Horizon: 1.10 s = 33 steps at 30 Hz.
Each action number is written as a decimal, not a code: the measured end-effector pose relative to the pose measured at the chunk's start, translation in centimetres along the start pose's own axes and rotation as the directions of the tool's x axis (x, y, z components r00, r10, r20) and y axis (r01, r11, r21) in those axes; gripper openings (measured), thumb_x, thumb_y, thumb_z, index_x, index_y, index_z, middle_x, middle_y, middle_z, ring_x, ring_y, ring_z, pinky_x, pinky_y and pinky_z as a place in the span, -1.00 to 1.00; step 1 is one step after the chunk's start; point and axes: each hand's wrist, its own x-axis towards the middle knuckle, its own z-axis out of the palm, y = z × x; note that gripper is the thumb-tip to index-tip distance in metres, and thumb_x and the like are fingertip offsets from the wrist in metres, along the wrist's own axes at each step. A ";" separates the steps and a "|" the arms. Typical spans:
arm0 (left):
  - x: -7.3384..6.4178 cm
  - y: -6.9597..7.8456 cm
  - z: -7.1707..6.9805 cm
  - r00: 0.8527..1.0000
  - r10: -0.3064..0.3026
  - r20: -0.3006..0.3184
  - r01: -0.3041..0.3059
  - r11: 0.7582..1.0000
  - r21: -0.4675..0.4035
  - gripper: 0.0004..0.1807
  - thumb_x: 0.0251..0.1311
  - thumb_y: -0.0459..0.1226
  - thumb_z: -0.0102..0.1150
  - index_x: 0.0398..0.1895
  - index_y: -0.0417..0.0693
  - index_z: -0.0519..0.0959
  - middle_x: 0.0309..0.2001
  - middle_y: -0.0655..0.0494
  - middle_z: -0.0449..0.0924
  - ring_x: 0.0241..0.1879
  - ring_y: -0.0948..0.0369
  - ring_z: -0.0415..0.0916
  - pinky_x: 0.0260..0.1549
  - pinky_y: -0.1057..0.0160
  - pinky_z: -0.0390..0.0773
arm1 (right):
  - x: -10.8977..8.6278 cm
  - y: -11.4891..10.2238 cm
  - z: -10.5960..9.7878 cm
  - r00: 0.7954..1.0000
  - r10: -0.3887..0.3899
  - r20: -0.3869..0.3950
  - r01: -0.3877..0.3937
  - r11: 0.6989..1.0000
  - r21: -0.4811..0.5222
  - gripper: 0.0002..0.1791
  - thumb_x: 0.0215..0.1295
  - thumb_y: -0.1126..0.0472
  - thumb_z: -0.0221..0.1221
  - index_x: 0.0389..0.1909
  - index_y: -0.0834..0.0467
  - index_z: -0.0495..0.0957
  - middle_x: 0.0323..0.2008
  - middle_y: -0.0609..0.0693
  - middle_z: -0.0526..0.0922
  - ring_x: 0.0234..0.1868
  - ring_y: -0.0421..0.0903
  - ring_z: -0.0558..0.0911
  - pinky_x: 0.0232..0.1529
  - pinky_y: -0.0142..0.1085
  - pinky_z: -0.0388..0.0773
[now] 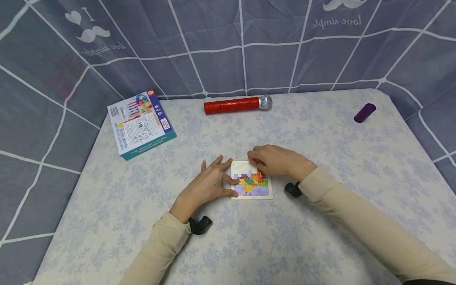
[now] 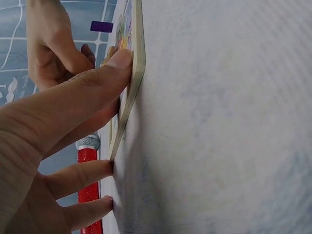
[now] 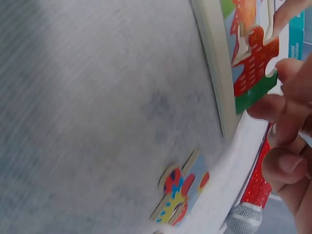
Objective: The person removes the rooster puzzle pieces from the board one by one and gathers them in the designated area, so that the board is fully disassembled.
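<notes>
A small square jigsaw puzzle in a pale frame (image 1: 252, 198) lies on the table, its upper left part bare of pieces. My left hand (image 1: 206, 184) reaches it from the left. In the left wrist view the straight thumb (image 2: 92, 85) presses the frame's near corner, while other fingertips touch its side and the tabletop. At the upper right corner my right hand (image 1: 279, 160) pinches a red puzzle piece with a green edge (image 3: 258, 61), which lies against the fitted pieces. A loose colourful piece (image 3: 183, 190) rests on the table beside the frame, hidden in the head view.
A boxed craft set (image 1: 140, 124) lies at the back left. Behind the puzzle is a red glittery microphone (image 1: 233, 105), and a purple cylinder (image 1: 365, 113) stands at the far right. A grey checked curtain (image 1: 221, 35) hangs along the table's back edge.
</notes>
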 end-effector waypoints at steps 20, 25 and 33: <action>-0.2 0.1 0.2 1.000 0.015 -0.027 -0.016 1.000 -0.021 -0.56 -0.11 -0.05 0.55 -0.10 0.04 0.76 0.44 0.01 0.23 0.51 -0.11 -0.13 0.25 -0.48 -0.23 | -1.7 2.9 -0.6 0.991 0.136 -0.015 -0.110 0.856 0.506 -0.88 0.29 0.31 0.27 -0.22 0.14 0.74 -0.38 -0.02 0.72 -0.65 -0.04 0.46 -0.64 -0.31 0.42; -0.3 0.2 0.3 0.999 0.014 -0.042 -0.015 1.000 -0.017 -0.56 -0.13 -0.06 0.56 -0.12 0.03 0.76 0.43 -0.01 0.25 0.50 -0.13 -0.11 0.24 -0.49 -0.21 | -2.5 3.9 -1.3 0.982 0.189 0.005 -0.157 0.800 0.579 -0.86 0.26 0.29 0.29 -0.19 0.18 0.76 -0.30 0.01 0.75 -0.49 0.04 0.54 -0.56 -0.36 0.35; -0.3 0.3 0.3 0.999 0.011 -0.050 -0.011 1.000 0.002 -0.56 -0.14 -0.06 0.57 -0.13 0.03 0.77 0.43 -0.01 0.26 0.49 -0.16 -0.07 0.22 -0.51 -0.16 | -5.8 6.6 -3.0 0.950 0.307 0.057 -0.289 0.795 0.533 -0.83 0.22 0.21 0.34 -0.19 0.16 0.77 -0.31 0.01 0.76 -0.37 -0.06 0.56 -0.36 -0.30 0.42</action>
